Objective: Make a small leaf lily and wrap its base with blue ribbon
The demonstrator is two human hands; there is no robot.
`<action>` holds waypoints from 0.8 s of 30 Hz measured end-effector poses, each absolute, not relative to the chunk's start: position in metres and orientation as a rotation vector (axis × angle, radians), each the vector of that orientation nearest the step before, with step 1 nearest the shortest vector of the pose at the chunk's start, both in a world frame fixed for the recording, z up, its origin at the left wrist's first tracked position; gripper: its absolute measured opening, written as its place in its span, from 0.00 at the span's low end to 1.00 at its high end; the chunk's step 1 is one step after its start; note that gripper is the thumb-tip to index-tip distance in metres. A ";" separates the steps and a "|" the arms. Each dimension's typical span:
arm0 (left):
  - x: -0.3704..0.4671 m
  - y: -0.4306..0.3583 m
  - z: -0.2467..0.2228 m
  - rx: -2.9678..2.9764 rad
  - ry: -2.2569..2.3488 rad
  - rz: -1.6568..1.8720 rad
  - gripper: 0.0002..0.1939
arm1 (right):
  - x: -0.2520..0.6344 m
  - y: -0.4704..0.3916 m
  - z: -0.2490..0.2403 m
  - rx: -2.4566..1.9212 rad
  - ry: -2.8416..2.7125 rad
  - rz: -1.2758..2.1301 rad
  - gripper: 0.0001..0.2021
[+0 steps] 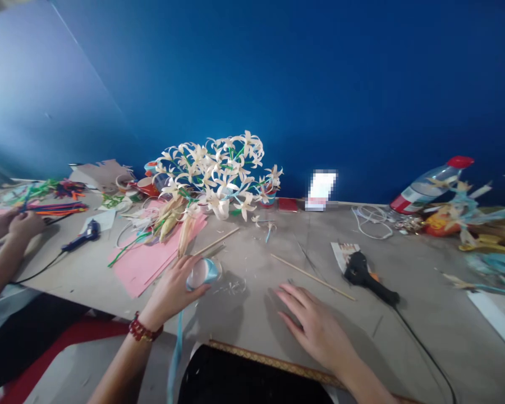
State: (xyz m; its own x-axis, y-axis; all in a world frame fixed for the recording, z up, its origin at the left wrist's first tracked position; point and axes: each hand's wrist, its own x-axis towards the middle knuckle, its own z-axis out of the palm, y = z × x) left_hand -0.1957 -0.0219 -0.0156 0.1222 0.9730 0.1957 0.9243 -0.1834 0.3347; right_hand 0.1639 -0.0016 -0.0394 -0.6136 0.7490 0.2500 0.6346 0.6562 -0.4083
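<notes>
Left hand [177, 289] curled round a small cup [200, 275]: pale, round-mouthed, a glossy light-blue band on its side. Cup lies on the near side of the white flower bunch [214, 173]. Blue ribbon [177, 350] hangs below the hand; join not visible. Right hand [311, 325] spread loosely, holding nothing visible, nearer and right of the bunch. Pink sheets [137, 272] to the bunch's near left; black glue gun [372, 285] well to its right.

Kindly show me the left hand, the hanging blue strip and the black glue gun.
Left hand [174, 289]: head view, back of hand.
Hanging blue strip [175, 354]: head view, its middle.
Black glue gun [375, 286]: head view, handle.
</notes>
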 end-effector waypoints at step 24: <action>-0.135 -0.005 -0.039 2.313 1.898 0.262 0.37 | 0.142 0.001 -0.023 -0.919 -2.792 0.513 0.16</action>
